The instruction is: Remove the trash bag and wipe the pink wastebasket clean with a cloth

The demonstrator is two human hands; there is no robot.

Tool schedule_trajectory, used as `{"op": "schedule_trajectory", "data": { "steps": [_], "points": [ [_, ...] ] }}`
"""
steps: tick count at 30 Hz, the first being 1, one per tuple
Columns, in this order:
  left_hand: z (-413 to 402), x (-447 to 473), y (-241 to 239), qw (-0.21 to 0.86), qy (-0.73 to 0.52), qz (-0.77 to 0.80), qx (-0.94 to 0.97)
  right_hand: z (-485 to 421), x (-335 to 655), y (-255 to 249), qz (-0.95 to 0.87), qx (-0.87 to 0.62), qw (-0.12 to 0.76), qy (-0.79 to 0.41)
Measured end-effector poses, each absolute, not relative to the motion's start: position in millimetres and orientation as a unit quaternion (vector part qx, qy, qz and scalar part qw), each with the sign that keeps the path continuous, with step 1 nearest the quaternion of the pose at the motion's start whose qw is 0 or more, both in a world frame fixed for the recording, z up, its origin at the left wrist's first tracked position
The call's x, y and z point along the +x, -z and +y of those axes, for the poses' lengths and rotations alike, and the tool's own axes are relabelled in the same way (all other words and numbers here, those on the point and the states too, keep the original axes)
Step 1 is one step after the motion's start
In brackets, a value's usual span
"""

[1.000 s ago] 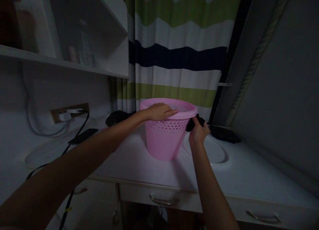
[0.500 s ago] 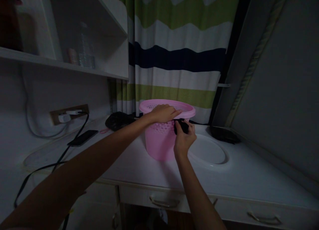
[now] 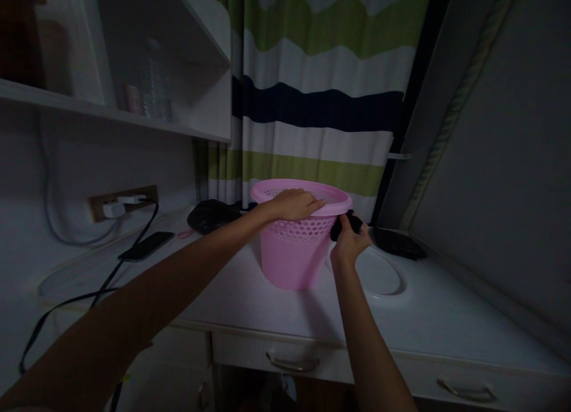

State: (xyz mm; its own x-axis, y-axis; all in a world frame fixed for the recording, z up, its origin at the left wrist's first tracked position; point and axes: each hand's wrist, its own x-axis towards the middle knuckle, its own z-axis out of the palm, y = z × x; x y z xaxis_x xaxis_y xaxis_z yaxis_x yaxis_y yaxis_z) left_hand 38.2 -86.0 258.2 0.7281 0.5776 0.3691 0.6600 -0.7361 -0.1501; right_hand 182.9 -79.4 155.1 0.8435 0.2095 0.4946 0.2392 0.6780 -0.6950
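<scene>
A pink perforated plastic basket (image 3: 292, 257) stands upright on the white desk (image 3: 276, 308). My left hand (image 3: 294, 204) lies over its near rim, fingers curled on the edge. My right hand (image 3: 350, 242) is closed on a small black cloth (image 3: 345, 223), pressed against the right outer side of the basket just under the rim. What is inside the basket is hidden.
A white round lid or plate (image 3: 379, 275) lies right of the basket, with a dark flat object (image 3: 397, 244) behind it. A black phone (image 3: 147, 245), cables and a wall socket (image 3: 122, 203) sit at left. A black bundle (image 3: 209, 216) lies behind. Shelf above left, striped curtain behind, drawers below.
My right hand with the black cloth slid from the basket's right side to its front and back to the right side. The left hand stayed on the rim.
</scene>
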Motion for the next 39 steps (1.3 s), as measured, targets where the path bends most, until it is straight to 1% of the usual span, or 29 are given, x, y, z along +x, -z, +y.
{"op": "schedule_trajectory", "data": {
  "steps": [4,7,12,20,24,31,39],
  "points": [
    [-87,43,-258,0.137,0.144,-0.349,-0.916,-92,168,-155,-0.283,-0.406,0.868,0.035],
    [-90,50,-258,0.142,0.139,-0.361,-0.911,-106,143,-154,-0.325,-0.387,0.861,0.060],
    [-94,57,-259,0.130,0.137,-0.386,-0.903,-114,118,-154,-0.357,-0.364,0.858,0.069],
    [-83,42,-268,0.109,0.109,-0.291,-0.944,-106,139,-155,-0.336,-0.369,0.865,0.046],
    [-83,19,-273,0.080,0.139,-0.233,-0.959,-105,145,-156,-0.338,-0.365,0.867,0.030],
    [-72,-27,-268,0.042,0.160,-0.252,-0.954,-97,155,-153,-0.313,-0.343,0.885,0.021],
    [-57,-42,-257,0.031,0.194,-0.267,-0.944,-83,178,-148,-0.290,-0.362,0.886,0.006]
  ]
}}
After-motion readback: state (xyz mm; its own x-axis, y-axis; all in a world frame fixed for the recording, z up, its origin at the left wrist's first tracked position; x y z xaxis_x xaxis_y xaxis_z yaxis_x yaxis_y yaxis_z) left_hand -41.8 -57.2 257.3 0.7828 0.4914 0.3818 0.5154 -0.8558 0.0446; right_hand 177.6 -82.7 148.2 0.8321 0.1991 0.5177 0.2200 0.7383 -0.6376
